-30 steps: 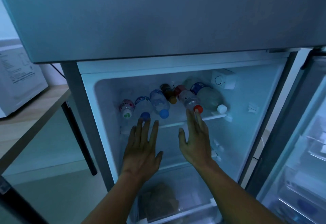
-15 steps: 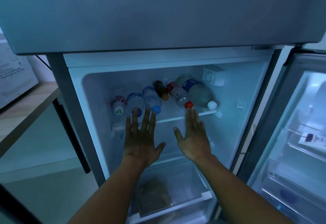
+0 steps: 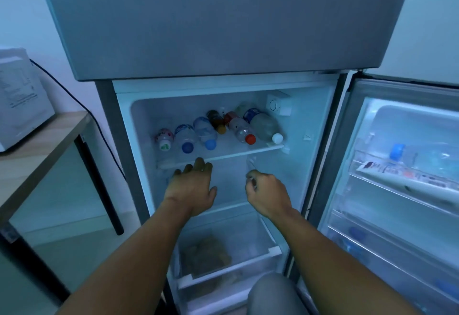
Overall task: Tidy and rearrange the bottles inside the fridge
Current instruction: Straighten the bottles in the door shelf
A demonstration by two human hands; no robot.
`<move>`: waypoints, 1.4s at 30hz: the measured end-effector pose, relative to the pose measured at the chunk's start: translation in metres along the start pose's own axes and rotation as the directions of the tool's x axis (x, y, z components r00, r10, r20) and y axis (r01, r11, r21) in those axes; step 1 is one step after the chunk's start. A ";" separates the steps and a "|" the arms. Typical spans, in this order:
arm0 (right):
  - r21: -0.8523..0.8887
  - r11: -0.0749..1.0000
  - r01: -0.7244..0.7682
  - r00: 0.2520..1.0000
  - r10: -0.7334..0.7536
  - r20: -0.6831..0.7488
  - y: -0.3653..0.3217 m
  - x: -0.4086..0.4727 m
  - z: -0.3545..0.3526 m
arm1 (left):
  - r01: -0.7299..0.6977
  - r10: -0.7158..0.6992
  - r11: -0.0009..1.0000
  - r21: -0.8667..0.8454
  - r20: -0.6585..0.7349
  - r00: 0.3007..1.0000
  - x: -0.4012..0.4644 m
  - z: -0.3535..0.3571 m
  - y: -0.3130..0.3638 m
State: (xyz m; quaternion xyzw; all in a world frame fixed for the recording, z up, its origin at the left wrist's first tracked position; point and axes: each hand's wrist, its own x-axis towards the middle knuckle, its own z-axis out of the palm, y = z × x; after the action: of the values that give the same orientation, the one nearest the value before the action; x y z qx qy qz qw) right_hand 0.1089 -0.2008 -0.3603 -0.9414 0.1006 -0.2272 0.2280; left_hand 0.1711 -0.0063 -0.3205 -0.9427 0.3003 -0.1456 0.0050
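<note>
Several bottles lie on their sides on the fridge's upper shelf [image 3: 258, 150], caps toward me: a small pink-labelled one [image 3: 164, 139], two blue-capped water bottles [image 3: 185, 137] [image 3: 206, 132], a dark bottle with an orange cap [image 3: 216, 121], a red-capped bottle [image 3: 242, 129] and a large white-capped bottle [image 3: 264, 123]. My left hand [image 3: 192, 185] hovers just below the shelf's front edge, fingers loosely apart, holding nothing. My right hand [image 3: 267, 191] is lower right of it, fingers curled shut and blurred; nothing shows in it. Neither hand touches a bottle.
The fridge door [image 3: 397, 190] stands open at the right, its racks holding packets and a blue-capped bottle [image 3: 397, 152]. A clear drawer [image 3: 223, 252] with brownish contents sits at the bottom. A wooden table [image 3: 44, 141] with a white appliance [image 3: 17, 101] is at the left. My knee [image 3: 273, 295] is below.
Both hands have dropped away from the bottle caps to below the shelf edge. The right hand's fingers have curled shut. The view has pulled back from the fridge.
</note>
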 end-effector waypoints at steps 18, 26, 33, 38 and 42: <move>-0.064 0.988 -0.140 0.988 0.135 -0.077 0.011 -0.088 -0.049 | -0.199 0.211 0.964 -0.175 0.058 0.976 -0.026 -0.010 0.064; -0.133 0.950 -0.283 0.954 0.266 -0.136 0.060 -0.153 -0.089 | -0.374 0.397 0.892 -0.254 0.043 0.917 -0.041 -0.002 0.150; -0.239 0.900 -0.364 0.930 0.340 -0.137 0.105 -0.209 -0.103 | -0.467 0.505 0.843 -0.267 0.093 0.858 -0.061 0.011 0.211; -0.437 0.795 -0.420 0.904 0.326 -0.277 0.136 -0.253 -0.104 | -0.423 0.501 0.777 -0.467 0.050 0.864 -0.069 0.031 0.245; -0.465 0.745 -0.479 0.876 0.368 -0.313 0.148 -0.278 -0.101 | -0.328 0.436 0.733 -0.596 0.042 0.899 -0.077 0.052 0.263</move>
State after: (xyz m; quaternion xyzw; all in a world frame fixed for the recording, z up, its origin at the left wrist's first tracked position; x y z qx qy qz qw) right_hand -0.1956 -0.2872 -0.4570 -0.8910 0.3935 -0.2264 -0.0055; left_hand -0.0231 -0.1820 -0.4164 -0.8262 0.5159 0.0413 -0.2224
